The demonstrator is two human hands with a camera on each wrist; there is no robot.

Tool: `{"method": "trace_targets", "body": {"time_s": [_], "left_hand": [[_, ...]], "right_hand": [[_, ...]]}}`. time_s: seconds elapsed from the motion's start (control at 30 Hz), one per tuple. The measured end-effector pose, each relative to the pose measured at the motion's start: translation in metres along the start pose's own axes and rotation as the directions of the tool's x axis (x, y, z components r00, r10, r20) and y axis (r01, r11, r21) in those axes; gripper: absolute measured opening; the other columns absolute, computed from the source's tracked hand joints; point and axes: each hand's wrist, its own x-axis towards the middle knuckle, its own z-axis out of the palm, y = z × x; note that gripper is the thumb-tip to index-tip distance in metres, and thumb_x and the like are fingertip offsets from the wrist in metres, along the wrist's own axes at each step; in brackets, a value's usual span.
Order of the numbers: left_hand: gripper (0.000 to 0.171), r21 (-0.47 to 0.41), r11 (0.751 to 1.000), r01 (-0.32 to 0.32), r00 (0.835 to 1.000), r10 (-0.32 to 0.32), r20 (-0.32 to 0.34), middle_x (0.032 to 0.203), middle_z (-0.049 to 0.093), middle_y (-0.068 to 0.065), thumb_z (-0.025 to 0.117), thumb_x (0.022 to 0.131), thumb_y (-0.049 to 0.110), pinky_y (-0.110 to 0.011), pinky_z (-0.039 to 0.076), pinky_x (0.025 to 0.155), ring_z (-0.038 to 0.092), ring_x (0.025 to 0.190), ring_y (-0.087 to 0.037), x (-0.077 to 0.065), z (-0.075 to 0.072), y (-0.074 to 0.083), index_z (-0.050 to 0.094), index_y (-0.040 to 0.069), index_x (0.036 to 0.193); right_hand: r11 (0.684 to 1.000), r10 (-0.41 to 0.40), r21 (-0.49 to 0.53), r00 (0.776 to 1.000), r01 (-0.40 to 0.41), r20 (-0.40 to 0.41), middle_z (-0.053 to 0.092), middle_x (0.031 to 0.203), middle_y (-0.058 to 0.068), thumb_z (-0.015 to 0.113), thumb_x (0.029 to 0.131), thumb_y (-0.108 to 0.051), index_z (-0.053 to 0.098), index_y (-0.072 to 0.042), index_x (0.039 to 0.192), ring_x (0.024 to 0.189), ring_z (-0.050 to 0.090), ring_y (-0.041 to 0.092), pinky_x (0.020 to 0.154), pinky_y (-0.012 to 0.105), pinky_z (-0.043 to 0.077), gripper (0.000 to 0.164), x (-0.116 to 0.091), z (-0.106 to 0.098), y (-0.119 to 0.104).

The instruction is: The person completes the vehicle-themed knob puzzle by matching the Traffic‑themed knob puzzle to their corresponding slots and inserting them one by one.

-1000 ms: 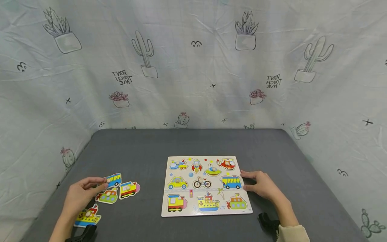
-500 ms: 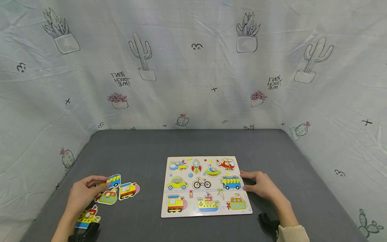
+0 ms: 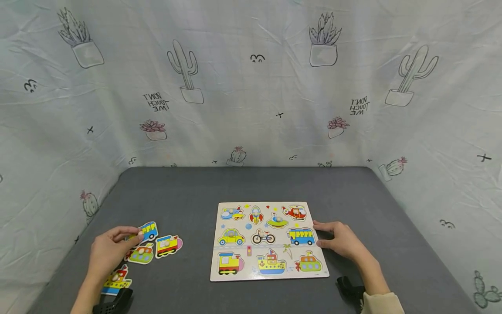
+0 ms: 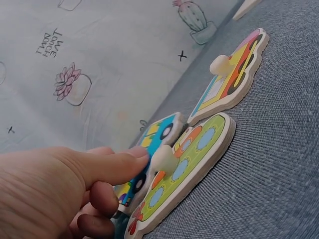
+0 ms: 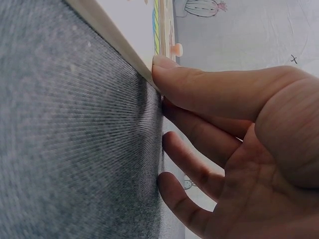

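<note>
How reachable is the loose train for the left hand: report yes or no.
Likely yes: the loose train lies nearby, its knob uncovered; but the left hand pinches the loose bus and would probably have to let go first.

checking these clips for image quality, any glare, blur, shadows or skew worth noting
Head: soft, fairly even light, no strong glare; left wrist: scene slanted, but the green submarine piece reads clearly; right wrist: puzzle board washed out pale near the top, a dark shadow on the grey tabletop along its edge.
</note>
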Motion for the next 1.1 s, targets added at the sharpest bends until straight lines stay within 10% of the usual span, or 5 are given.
{"method": "trace_targets", "body": {"time_s": [0.3, 0.6, 1.1], "left_hand": [[0.043, 0.044, 0.998, 0.039, 0.990, -0.033, -0.139, 0.100, 0.074, -0.002, 0.078, 0.081, 0.048, -0.021, 0.047, 0.061, 0.054, 0.080, 0.011, -0.003, -0.004, -0.003, 0.074, 0.013, 0.106], [0.044, -0.102, 0.991, 0.084, 0.973, -0.104, -0.207, 0.088, 0.072, 0.015, 0.081, 0.080, 0.042, -0.024, 0.051, 0.054, 0.061, 0.075, 0.011, -0.006, -0.007, 0.004, 0.072, 0.010, 0.109], [0.043, -0.063, 0.994, 0.087, 0.969, -0.100, -0.228, 0.092, 0.074, 0.007, 0.081, 0.080, 0.044, -0.022, 0.049, 0.055, 0.058, 0.077, 0.013, -0.008, -0.009, 0.009, 0.073, 0.011, 0.107]], "right_hand": [[1.000, 0.011, 0.003, 1.000, -0.011, 0.010, 0.055, 0.139, 0.011, 0.083, 0.078, -0.012, 0.065, -0.003, 0.128, 0.133, 0.038, 0.045, 0.101, 0.064, 0.031, 0.054, 0.000, 0.003, 0.000], [1.000, 0.010, 0.010, 1.000, -0.010, 0.005, 0.055, 0.138, 0.009, 0.083, 0.078, -0.012, 0.066, -0.004, 0.128, 0.133, 0.038, 0.044, 0.101, 0.064, 0.031, 0.054, -0.001, 0.000, 0.000], [1.000, 0.025, -0.001, 1.000, -0.025, 0.018, 0.055, 0.139, 0.011, 0.082, 0.078, -0.011, 0.064, -0.003, 0.130, 0.134, 0.036, 0.046, 0.101, 0.064, 0.030, 0.055, 0.000, 0.000, 0.001]]}}
